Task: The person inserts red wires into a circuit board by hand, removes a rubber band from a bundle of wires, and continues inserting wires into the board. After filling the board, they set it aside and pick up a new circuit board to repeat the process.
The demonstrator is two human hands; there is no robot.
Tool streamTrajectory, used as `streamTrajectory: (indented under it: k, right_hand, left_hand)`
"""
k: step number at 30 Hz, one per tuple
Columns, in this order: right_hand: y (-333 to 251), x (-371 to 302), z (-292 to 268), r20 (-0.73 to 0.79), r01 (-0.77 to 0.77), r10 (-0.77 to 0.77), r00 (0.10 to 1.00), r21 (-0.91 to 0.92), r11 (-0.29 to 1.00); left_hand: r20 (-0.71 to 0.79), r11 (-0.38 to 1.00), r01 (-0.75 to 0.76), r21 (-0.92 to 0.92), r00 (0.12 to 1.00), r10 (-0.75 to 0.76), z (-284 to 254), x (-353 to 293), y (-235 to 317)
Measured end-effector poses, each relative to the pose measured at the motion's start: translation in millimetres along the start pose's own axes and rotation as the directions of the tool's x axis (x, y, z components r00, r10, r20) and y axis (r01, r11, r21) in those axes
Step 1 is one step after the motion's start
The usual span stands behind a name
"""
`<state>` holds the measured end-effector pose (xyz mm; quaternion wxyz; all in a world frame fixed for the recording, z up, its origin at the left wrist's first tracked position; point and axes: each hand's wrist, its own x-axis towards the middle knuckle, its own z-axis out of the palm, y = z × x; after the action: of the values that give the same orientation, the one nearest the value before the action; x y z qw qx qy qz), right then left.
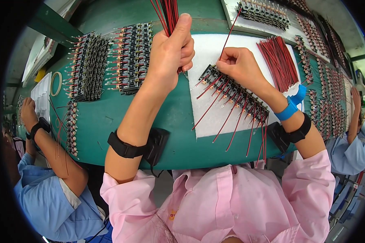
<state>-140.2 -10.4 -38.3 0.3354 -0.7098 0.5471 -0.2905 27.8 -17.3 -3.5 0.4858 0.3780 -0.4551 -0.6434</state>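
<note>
Left hand (pixel 170 54) grips red-black wire bundle (pixel 171 16); right hand (pixel 243 67) pinches thin red wire (pixel 230 34) at black circuit-board row (pixel 240 95), near white sheet (pixel 209 44)'s left edge. Seemingly wire-placing; next move needs precision.

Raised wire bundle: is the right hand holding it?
No, the left hand grips the raised wire bundle, while the right hand is at the boards.

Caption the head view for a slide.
Left hand grips a wire bundle; right hand pinches a red wire at black boards.

Pink cloth shirt (pixel 247 198), small orange-yellow chest mark (pixel 172 214). Black fabric straps (pixel 125 146) with boxy black plastic modules (pixel 158 142), both forearms. Bright-blue band (pixel 288 111), right wrist.
</note>
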Motion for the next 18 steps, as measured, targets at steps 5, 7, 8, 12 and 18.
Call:
streamTrajectory:
  k: [5,7,8,12,18]
  right_hand:
    - [-0.2,-1.5,1.6,-0.022,0.014,-0.014,1.0,-0.023,1.0]
    - [-0.1,-2.1,1.8,-0.036,0.018,-0.019,0.999,-0.026,1.0]
    - [0.0,-2.4,1.9,-0.043,0.02,-0.021,0.999,-0.027,0.999]
    - [0.3,-3.0,2.5,-0.052,0.019,-0.021,0.998,-0.036,0.999]
    - [1.5,-4.0,3.0,-0.054,0.011,-0.014,0.998,-0.047,0.999]
  left_hand:
    - [-0.007,1.0,-0.002,0.001,1.0,0.002,-0.3,-0.3,0.1]
    - [-0.01,1.0,-0.003,-0.007,1.0,0.003,-0.8,0.7,0.2]
    - [-0.012,1.0,-0.004,-0.011,1.0,0.004,-0.9,0.9,0.3]
    - [-0.002,1.0,-0.013,-0.023,1.0,0.013,-0.8,0.6,0.5]
    - [-0.011,1.0,-0.017,-0.021,1.0,0.017,-0.2,-0.4,0.7]
